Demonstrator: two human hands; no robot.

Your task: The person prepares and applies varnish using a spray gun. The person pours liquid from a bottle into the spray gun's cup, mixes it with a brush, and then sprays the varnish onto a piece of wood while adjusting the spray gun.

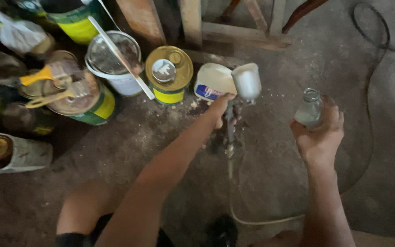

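Concrete floor, dusty and dim, spreads under everything, with a black cable looping across it well beyond the right hand's grip. Wooden frame pieces stand on the far side of both grips. Farther left of the left grip sits a cluster of paint cans: a green and yellow one with yellow-handled brushes lying across its lid, a white bucket with a pale stir stick leaning out of it, and a gold-lidded yellow can just beyond the knuckles. A white tub with a cream lid rests right behind the left grip, near it.

The left hand is closed around the handle of a spray gun, holding it upright above the floor; the gun's metal cup rises just above the grip and a pale hose hangs from below it, curving down toward the person's feet.

The right hand is wrapped around a small clear glass bottle, upright and uncapped, its neck standing out above the fingers. Bottle and gun are apart, the bottle off to the right of the cup.
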